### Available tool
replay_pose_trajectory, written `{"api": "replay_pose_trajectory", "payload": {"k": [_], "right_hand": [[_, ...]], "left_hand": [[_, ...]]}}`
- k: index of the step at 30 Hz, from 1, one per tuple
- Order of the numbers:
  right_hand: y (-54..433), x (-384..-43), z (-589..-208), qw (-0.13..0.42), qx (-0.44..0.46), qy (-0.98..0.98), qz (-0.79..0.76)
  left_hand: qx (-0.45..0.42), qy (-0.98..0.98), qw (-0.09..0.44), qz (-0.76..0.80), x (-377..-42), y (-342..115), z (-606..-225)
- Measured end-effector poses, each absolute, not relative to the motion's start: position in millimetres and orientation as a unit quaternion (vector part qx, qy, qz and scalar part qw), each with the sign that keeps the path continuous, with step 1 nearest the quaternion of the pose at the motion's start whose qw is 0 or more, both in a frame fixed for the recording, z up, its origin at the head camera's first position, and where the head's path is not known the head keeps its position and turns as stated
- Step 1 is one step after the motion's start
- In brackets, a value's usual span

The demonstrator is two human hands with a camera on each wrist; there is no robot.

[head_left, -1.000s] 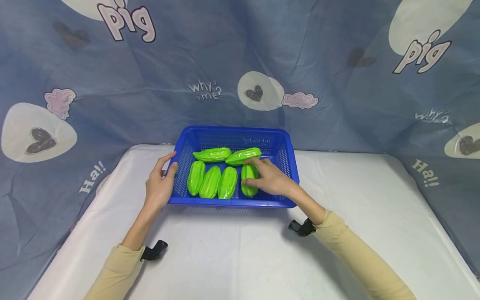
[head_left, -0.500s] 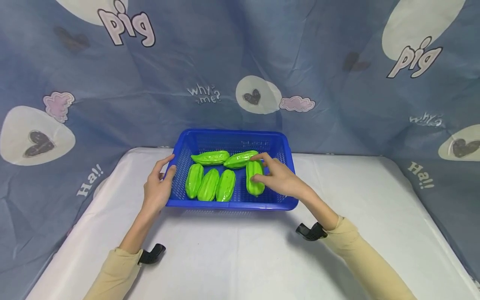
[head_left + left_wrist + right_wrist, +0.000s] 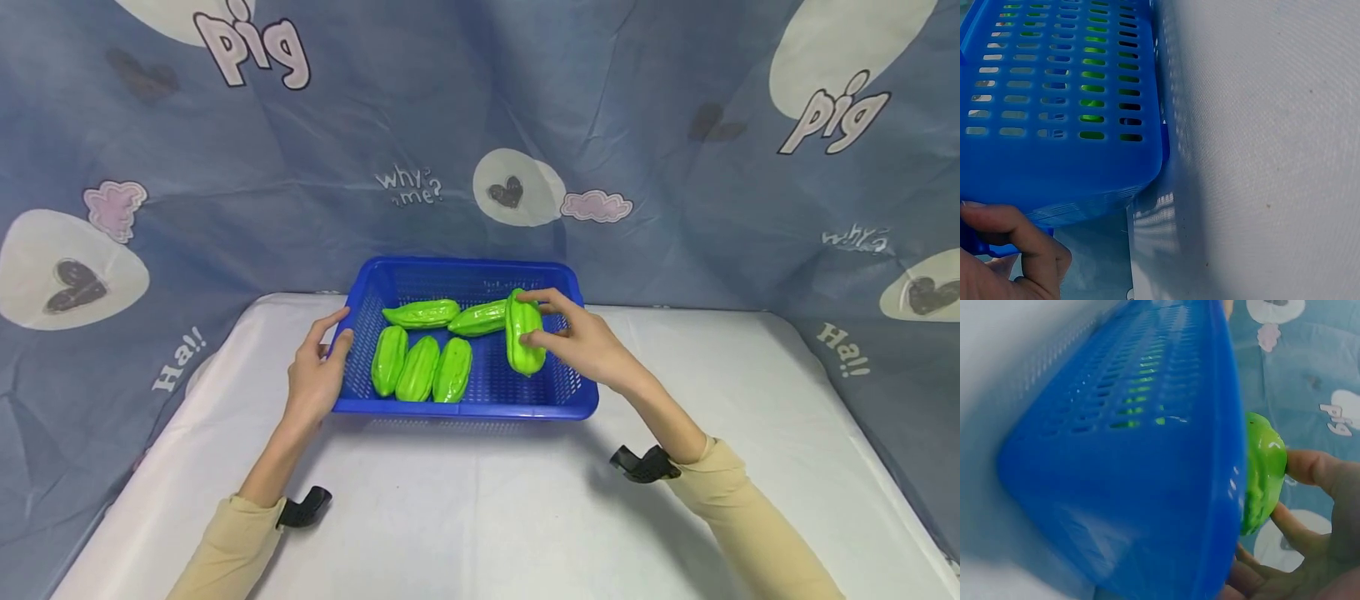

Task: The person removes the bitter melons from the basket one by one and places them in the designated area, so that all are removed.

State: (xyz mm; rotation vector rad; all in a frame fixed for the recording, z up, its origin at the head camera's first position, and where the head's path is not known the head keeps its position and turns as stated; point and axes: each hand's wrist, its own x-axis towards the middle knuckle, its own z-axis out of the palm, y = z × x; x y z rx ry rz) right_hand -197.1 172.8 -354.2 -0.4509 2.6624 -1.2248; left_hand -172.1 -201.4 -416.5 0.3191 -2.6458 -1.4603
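At the left, the left hand [image 3: 315, 375] grips the end of the blue basket [image 3: 465, 410], its thumb and fingers pinching the rim. Inside, three green gourds [image 3: 417, 369] lie side by side along the front left, and behind them a pointed gourd [image 3: 422, 314] lies crosswise, its right end touching another gourd [image 3: 480, 318]. Farther right, the held gourd [image 3: 517, 330] hangs over the basket's right part, partly covering that neighbour; the right hand [image 3: 591, 342] pinches it between thumb and fingers, and the right wrist view shows it rising above the rim.
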Motion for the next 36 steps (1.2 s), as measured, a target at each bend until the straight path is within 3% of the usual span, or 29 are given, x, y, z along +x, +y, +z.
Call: {"api": "replay_pose_trajectory", "payload": {"k": [36], "right_hand": [[252.8, -215.1, -358.6, 0.098, -0.064, 0.865, -0.488]], "left_hand": [[0.109, -0.87, 0.044, -0.48, -170.5, -201.5, -414.8]]}}
